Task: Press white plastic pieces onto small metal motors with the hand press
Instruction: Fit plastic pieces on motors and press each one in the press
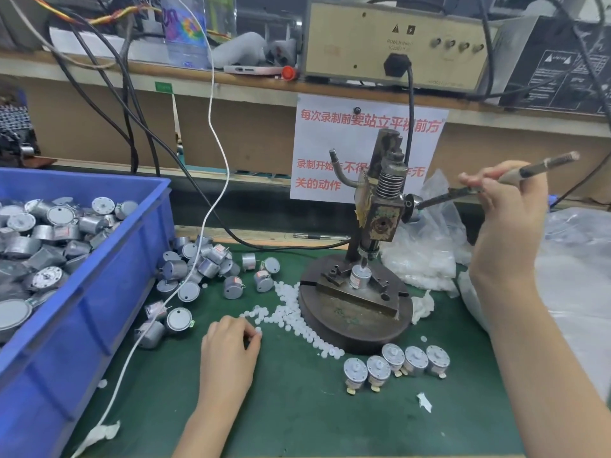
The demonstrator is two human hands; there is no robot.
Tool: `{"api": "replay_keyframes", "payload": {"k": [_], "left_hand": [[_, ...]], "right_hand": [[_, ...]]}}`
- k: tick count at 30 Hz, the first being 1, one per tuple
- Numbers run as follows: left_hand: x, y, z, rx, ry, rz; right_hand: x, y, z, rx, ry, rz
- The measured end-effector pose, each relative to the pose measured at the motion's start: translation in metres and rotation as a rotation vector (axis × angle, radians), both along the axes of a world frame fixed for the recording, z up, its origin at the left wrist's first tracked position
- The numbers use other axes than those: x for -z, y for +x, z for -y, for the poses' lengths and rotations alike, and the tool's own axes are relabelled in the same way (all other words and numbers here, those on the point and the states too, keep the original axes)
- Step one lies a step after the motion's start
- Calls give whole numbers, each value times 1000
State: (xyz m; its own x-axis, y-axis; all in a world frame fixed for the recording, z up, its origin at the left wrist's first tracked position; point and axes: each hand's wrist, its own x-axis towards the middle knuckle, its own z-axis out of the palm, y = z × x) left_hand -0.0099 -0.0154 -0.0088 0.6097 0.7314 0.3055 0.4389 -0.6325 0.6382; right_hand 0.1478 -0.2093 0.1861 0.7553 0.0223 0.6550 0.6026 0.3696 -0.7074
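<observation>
A rusty hand press [383, 206] stands on a round metal base [357, 322] on the green mat. One small metal motor [359, 276] sits upright in the fixture under the ram. My right hand [506, 206] grips the press lever [535, 168], raised to the right. A trail of white plastic pieces [291, 312] lies left of the base. My left hand [231, 338] rests on the mat at the trail's end, fingertips pinching a white piece [258, 329]. Several motors [396, 360] stand in a row in front of the base.
A blue bin [109, 292] full of motors fills the left side, with loose motors [201, 269] spilled beside it. A white cable [185, 279] crosses the mat. Clear plastic bags [426, 256] of white pieces lie behind and right of the press.
</observation>
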Motion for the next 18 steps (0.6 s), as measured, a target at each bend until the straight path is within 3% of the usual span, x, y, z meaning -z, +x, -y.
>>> {"api": "replay_keyframes", "payload": {"k": [4, 8, 15, 18], "left_hand": [[2, -1, -1, -2, 2, 17], [3, 0, -2, 4, 20, 2], [4, -2, -2, 35, 3, 11], [3, -3, -1, 42, -27, 76]], "right_hand": [[-1, 5, -5, 12, 42, -30], [3, 6, -7, 40, -56, -13], [-39, 48, -7, -232, -130, -271], [-38, 60, -13, -210, -230, -331]]}}
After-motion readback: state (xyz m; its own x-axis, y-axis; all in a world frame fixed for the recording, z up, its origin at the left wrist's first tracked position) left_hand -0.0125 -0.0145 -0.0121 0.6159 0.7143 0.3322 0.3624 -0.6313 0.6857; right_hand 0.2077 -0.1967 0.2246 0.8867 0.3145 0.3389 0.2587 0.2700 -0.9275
